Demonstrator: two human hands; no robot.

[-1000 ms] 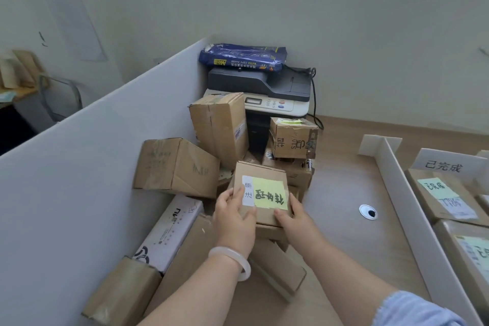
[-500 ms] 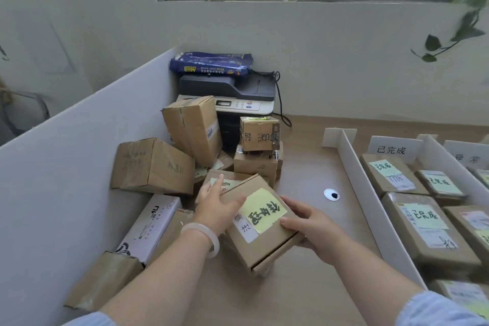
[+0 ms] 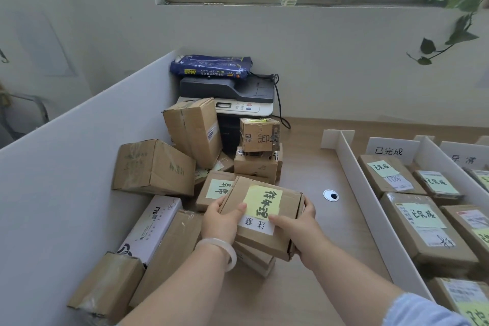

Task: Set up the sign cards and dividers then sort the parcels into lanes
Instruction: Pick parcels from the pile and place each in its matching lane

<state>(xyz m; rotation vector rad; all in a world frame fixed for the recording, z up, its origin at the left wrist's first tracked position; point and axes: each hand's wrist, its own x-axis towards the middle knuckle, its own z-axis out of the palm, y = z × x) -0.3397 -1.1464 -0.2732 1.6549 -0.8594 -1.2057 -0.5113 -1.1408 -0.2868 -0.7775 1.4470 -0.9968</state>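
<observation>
Wooden desk [image 3: 312, 222] carries parcels [image 3: 153, 167], printer [image 3: 238, 103], white dividers [image 3: 370, 206].

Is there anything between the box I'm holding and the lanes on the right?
Only the white divider edging the nearest lane. The held parcel, gripped by left hand and right hand, must clear it; the bare desk between looks open.

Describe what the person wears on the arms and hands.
The left hand is bare, with a pale, smooth, round bracelet on the wrist. The right hand is bare too; a light blue sleeve covers the upper part of that arm. No gloves, no rings visible.
</observation>
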